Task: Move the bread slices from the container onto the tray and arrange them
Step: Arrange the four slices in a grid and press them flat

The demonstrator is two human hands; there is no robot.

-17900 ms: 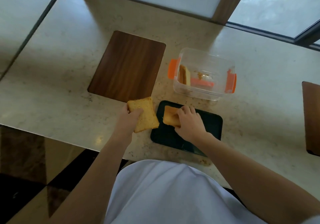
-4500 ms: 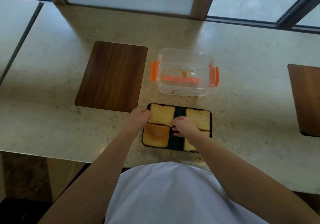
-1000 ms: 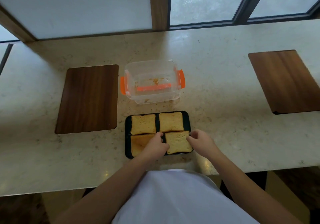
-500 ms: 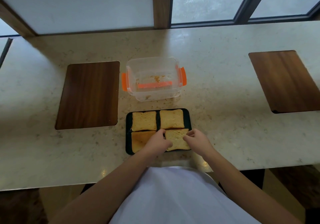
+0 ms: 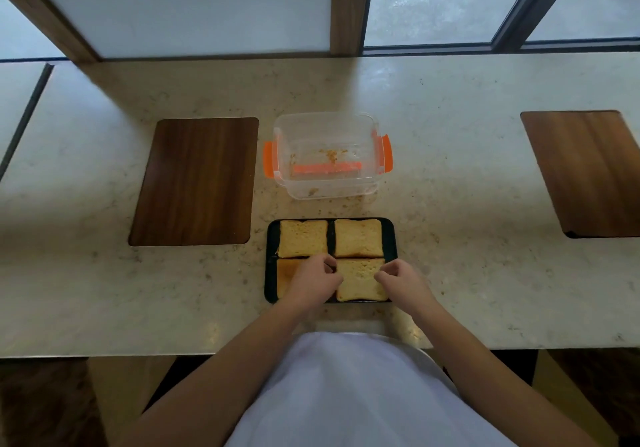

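Observation:
A black tray [image 5: 271,239] lies near the counter's front edge with several bread slices side by side in two rows. The far-left slice [image 5: 302,242] and far-right slice [image 5: 358,242] lie flat and uncovered. My left hand [image 5: 313,282] rests over the near-left slice [image 5: 285,272], fingertips pinching the left edge of the near-right slice [image 5: 360,280]. My right hand [image 5: 400,282] pinches that slice's right edge. The clear container [image 5: 327,156] with orange clips stands just behind the tray and holds only crumbs.
A dark wooden board [image 5: 195,180] is set into the marble counter left of the container. A second board [image 5: 588,173] sits at the far right. Window frames run along the back of the counter.
Both hands stay at the near-right slice, nudging it slightly between fingertips. The view has shifted a little. Much earlier, slices were still carried from the container, which now holds crumbs.

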